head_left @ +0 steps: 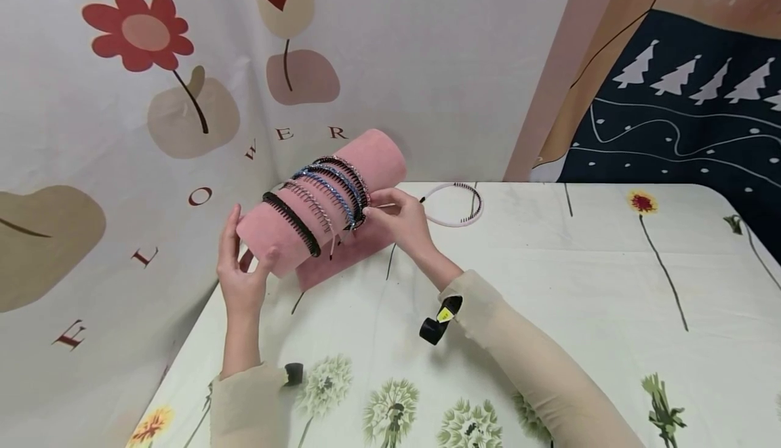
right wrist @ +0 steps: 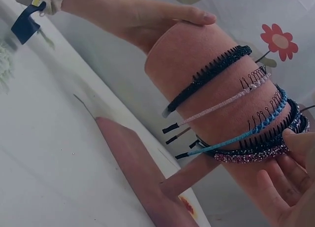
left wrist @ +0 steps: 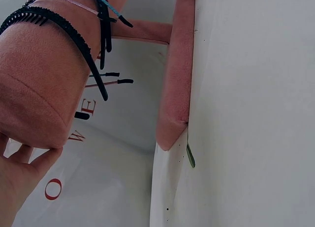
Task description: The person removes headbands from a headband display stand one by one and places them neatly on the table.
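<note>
A pink padded headband stand [head_left: 386,153], a roll on a post with a flat base [right wrist: 128,148], stands tilted across the view at the back left of the table. Round the roll sit several headbands: a black one [head_left: 291,223], a thin pale pink one [right wrist: 221,107], a blue one [right wrist: 246,133] and a glittery pink-and-black one [right wrist: 251,158]. My left hand [head_left: 243,278] holds the roll's near end between thumb and fingers. With thumb and fingers my right hand [head_left: 404,224] pinches the glittery headband at its right side. Some fingertips are hidden behind the roll.
A loose pale pink headband [head_left: 453,225] with dark comb teeth lies on the table to the right of the stand. The flower-print tablecloth [head_left: 549,285] runs to the right. A printed curtain [head_left: 427,62] hangs close behind the stand.
</note>
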Motion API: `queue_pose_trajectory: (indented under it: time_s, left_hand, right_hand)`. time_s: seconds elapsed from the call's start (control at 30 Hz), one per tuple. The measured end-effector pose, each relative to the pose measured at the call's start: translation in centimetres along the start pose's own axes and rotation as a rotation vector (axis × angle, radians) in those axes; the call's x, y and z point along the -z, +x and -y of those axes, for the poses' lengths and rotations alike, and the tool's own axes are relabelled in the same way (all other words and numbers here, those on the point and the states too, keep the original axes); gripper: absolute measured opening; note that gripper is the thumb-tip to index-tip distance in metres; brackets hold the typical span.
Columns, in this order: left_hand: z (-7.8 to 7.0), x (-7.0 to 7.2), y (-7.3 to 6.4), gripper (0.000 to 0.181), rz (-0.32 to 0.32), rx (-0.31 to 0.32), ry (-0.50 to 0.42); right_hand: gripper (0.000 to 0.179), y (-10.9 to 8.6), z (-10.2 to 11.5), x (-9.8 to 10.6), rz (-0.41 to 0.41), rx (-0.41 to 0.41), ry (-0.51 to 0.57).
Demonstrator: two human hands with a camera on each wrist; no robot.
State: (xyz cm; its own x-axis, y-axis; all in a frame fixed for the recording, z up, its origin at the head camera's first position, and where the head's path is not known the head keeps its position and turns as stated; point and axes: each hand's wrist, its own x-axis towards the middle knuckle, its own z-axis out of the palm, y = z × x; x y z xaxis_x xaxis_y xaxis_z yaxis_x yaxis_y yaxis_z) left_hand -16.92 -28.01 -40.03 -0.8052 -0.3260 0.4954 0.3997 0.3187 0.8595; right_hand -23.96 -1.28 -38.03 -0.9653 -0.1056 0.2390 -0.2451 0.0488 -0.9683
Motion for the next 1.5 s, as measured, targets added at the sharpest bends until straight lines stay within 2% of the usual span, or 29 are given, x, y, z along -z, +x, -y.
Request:
queue_pose_trajectory:
  time_s: [0.5,1.0,1.5]
  left_hand:
    - [0.1,0.0,0.0,0.080,-0.003,-0.001,0.009]
    - [0.1,0.0,0.0,0.080,0.000,-0.013,-0.006]
    - [-0.2,0.0,0.0,0.080,0.008,0.005,0.002]
  right_hand:
    - [0.019,0.1,0.1,-0.2,-0.011,0.014,-0.070]
    - [0.018,0.2,-0.4,0.3,-0.031,0.009,-0.080]
    - [0.018,0.2,-1.0,1.1,-0.074,0.022,-0.061]
